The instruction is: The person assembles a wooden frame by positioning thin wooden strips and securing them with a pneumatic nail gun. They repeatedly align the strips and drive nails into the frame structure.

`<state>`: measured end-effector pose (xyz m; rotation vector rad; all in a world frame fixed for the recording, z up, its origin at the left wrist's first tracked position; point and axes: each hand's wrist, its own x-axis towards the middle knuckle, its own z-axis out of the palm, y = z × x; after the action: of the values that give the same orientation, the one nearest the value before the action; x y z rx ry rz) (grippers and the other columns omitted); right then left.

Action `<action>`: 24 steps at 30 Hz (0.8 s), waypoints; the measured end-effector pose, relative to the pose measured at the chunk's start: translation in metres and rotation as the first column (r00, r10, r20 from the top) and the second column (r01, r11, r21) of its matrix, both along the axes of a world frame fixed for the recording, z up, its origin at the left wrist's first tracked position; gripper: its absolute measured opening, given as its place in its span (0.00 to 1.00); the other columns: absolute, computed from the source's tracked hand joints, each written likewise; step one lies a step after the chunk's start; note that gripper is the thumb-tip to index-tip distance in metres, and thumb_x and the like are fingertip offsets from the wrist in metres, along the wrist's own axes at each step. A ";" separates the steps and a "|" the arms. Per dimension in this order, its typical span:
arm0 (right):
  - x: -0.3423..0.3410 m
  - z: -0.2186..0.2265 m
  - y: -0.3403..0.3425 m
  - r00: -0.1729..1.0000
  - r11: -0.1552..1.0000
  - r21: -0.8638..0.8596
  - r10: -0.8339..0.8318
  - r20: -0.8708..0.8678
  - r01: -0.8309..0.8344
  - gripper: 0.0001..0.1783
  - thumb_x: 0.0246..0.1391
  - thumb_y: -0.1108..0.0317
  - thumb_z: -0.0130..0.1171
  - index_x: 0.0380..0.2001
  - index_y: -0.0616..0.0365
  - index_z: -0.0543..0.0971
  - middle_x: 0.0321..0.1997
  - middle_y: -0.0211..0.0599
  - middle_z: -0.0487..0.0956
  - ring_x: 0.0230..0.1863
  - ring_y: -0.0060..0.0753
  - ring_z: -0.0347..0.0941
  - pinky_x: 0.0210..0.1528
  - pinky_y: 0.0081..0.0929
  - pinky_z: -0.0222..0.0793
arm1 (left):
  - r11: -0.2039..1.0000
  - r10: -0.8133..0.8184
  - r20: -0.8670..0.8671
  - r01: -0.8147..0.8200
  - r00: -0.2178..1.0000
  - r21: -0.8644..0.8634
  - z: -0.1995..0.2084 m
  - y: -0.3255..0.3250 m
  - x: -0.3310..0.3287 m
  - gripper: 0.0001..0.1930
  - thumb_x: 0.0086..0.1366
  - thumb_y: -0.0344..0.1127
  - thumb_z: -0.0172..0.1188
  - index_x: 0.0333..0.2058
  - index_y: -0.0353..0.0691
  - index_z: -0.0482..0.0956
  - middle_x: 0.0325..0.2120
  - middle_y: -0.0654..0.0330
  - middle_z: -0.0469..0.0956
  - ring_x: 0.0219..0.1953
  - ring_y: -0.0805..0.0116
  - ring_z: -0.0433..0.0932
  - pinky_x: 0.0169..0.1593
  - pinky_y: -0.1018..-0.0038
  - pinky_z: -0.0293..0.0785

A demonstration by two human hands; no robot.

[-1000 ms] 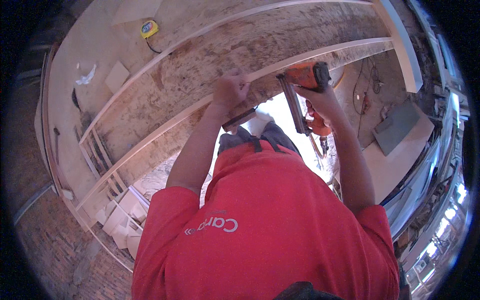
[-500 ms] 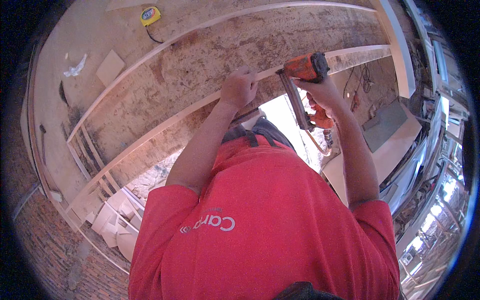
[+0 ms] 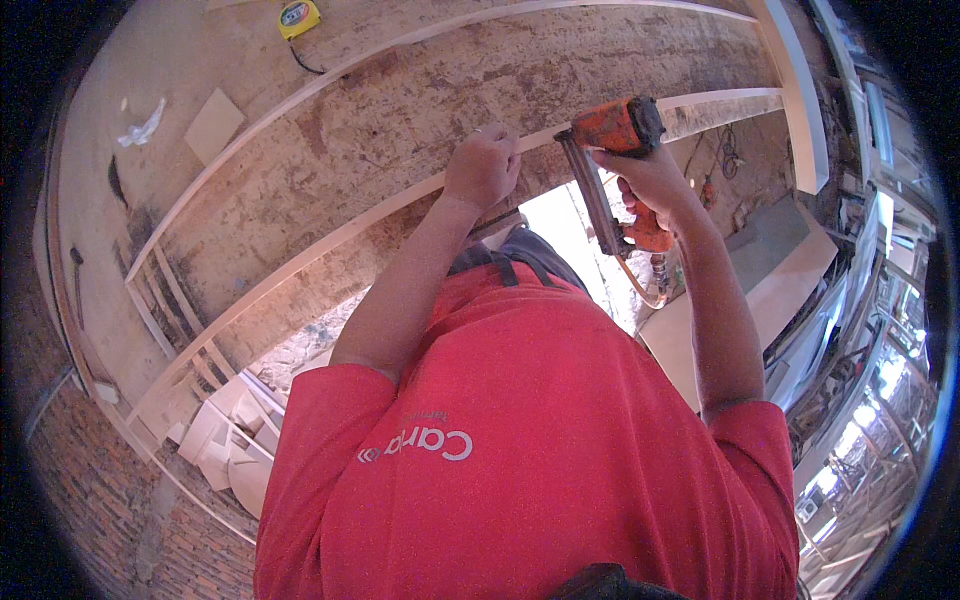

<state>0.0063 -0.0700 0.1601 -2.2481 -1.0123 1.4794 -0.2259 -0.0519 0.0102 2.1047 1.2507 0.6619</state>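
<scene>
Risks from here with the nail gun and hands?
1. Stray nail: the left hand is on the pale, narrow wooden strip close to the nose of the orange-and-black nail gun, so a deflected nail might hit it.
2. Accidental firing: the right hand grips the gun; whether a finger is on the trigger is hard to tell.

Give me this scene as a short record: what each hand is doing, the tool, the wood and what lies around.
Left hand: on the near wooden strip; its grip is partly hidden
Right hand: wrapped around the nail gun's handle
Tool: orange nail gun, nose close to the near strip; contact unclear
Other wood: far strip; thick board at right
Lying around: yellow tape measure, square panel
Clothing: red shirt
</scene>
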 end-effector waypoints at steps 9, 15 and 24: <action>-0.003 -0.001 0.002 0.993 0.996 0.044 0.078 0.083 -0.082 0.19 0.52 0.57 0.74 0.42 0.55 0.82 0.19 0.24 0.74 0.16 0.21 0.70 0.16 0.25 0.65 | 1.000 -0.008 0.017 0.008 1.000 -0.018 0.002 0.001 0.001 0.07 0.61 0.34 0.64 0.32 0.37 0.83 0.35 0.49 0.79 0.41 0.45 0.81 0.46 0.54 0.80; -0.013 0.004 -0.001 0.993 0.994 0.053 0.089 0.081 -0.093 0.20 0.54 0.57 0.74 0.44 0.55 0.81 0.20 0.25 0.74 0.16 0.21 0.70 0.17 0.25 0.65 | 1.000 0.014 -0.006 -0.014 1.000 -0.009 0.000 0.001 0.003 0.07 0.61 0.34 0.63 0.33 0.37 0.84 0.35 0.48 0.80 0.41 0.45 0.81 0.46 0.54 0.80; -0.020 0.003 -0.001 0.991 0.992 0.035 0.116 0.069 -0.119 0.21 0.53 0.57 0.75 0.46 0.54 0.82 0.19 0.23 0.73 0.16 0.20 0.69 0.17 0.25 0.66 | 0.999 0.014 0.006 -0.014 1.000 0.041 -0.005 0.001 0.004 0.09 0.62 0.36 0.63 0.33 0.36 0.83 0.35 0.48 0.80 0.43 0.45 0.81 0.47 0.53 0.81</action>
<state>-0.0140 -0.0706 0.1630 -2.2596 -1.2022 1.4245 -0.2219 -0.0507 0.0051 2.1276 1.2592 0.7051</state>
